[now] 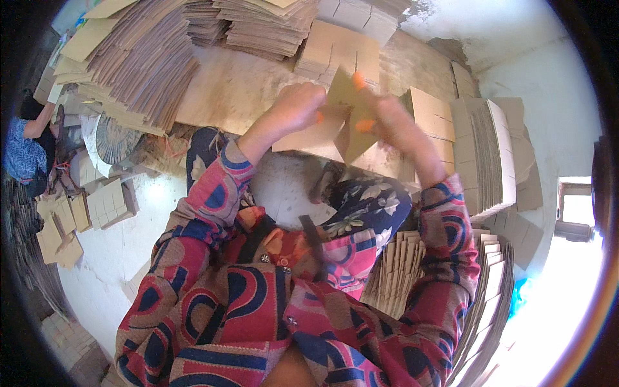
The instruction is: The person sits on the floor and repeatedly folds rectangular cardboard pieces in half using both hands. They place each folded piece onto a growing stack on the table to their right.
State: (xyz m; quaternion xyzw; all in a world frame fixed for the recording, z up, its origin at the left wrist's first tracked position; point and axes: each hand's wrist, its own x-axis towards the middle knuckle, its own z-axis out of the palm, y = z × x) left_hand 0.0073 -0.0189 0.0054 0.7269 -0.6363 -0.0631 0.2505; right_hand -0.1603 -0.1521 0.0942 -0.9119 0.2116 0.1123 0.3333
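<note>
In front of me, brown cardboard pieces (353, 132) stand at angles to each other, blurred by motion. My left hand (300, 106) is curled with its fingers closed at the left edge of the cardboard, an orange covering showing at one fingertip. On the other side my right hand (390, 119) is smeared by motion. Its orange-covered fingertips press against the upright cardboard piece. How the pieces join cannot be made out. Just beyond them lies a stack of slotted cardboard sheets (338, 48).
Tall cardboard stacks (135, 68) rise at the far left, with more slotted stacks (493, 155) on the right by the wall. Upright cardboard strips (403, 271) stand beside my right arm. At the left edge another person (29, 148) sits near a round fan-like object (116, 138).
</note>
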